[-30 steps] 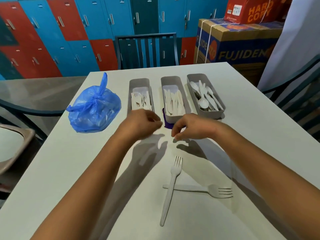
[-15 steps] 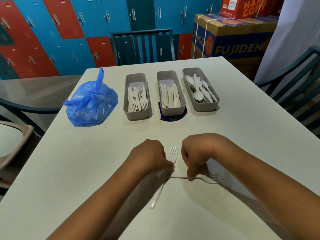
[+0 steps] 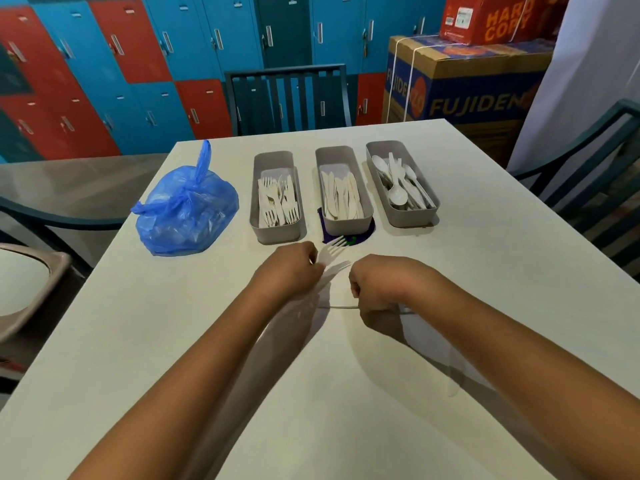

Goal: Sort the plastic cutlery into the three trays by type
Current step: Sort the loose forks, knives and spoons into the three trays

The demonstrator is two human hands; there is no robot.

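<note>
Three grey trays stand in a row on the white table: the left tray [image 3: 275, 233] holds forks, the middle tray [image 3: 346, 225] knives, the right tray [image 3: 410, 216] spoons. My left hand [image 3: 294, 266] is closed on a white plastic fork [image 3: 332, 251], lifted off the table with its tines pointing toward the trays. My right hand [image 3: 377, 289] is closed on a second fork, of which only the thin handle [image 3: 341, 307] shows at its left side.
A knotted blue plastic bag [image 3: 187, 209] lies left of the trays. A purple mat [image 3: 360, 237] peeks out under the middle tray. Dark chairs stand beyond the far edge [image 3: 287, 95] and at the right [image 3: 595, 174]. Cardboard boxes [image 3: 464, 84] and lockers fill the background.
Both hands came back from the trays to the two crossed forks and closed on them. The left hand has now lifted its fork forward toward the trays; the right hand has raised its fork slightly.
</note>
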